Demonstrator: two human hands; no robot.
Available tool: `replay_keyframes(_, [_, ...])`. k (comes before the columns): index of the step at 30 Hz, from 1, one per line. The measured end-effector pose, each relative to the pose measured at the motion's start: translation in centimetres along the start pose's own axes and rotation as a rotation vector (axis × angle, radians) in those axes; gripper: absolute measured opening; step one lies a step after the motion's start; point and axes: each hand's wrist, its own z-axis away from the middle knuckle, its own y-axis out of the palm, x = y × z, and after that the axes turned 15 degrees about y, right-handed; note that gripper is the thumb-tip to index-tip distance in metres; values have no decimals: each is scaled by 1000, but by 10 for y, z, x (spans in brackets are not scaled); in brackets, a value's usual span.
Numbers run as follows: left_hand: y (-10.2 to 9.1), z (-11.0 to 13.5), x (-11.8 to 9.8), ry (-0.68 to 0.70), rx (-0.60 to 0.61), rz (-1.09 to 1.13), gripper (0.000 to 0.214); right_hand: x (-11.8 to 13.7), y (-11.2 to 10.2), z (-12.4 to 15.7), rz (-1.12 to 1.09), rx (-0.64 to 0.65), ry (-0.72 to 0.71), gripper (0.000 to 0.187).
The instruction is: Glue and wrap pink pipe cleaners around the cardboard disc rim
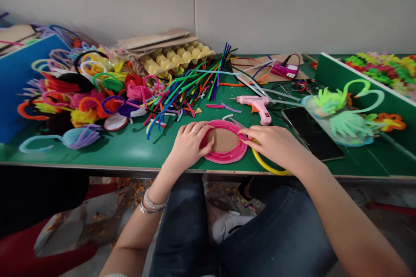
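Note:
A round brown cardboard disc (222, 140) lies in front of me, ringed by coiled pink pipe cleaners (225, 157). My left hand (192, 140) grips the left side of this ring, its thumb resting on the inner edge. At the opposite side, my right hand (271, 142) pinches a pink pipe cleaner (243, 137) against the rim. A curved yellow piece (268, 168) passes beneath my right hand; its kind is not clear. Just behind the ring, a pink glue gun (256, 106) lies on its side.
Pipe-cleaner bundles (94, 95) are heaped at left, loose pipe cleaners (191, 88) behind the ring. An egg carton (177, 57) stands at the back. On the right are a phone (312, 134), fuzzy green swans (349, 123) and a green divider (357, 82) on the green table (143, 147).

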Motion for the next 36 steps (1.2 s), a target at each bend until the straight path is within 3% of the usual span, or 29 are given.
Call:
replay_keyframes(11, [0,0,0,-2,1,4,35,-5,0,5,-111,54,10,28])
replay_keyframes(20, [0,-1,0,-3,6,3,35,-7,14,10,-157,-78,-60,28])
replay_keyframes(28, [0,0,0,-4,1,3,35,-1,12,12,-152,-118,-129,28])
replay_keyframes(36, [-1,0,0,-7,5,10,35,-4,17,12,-96,-121,-64,31])
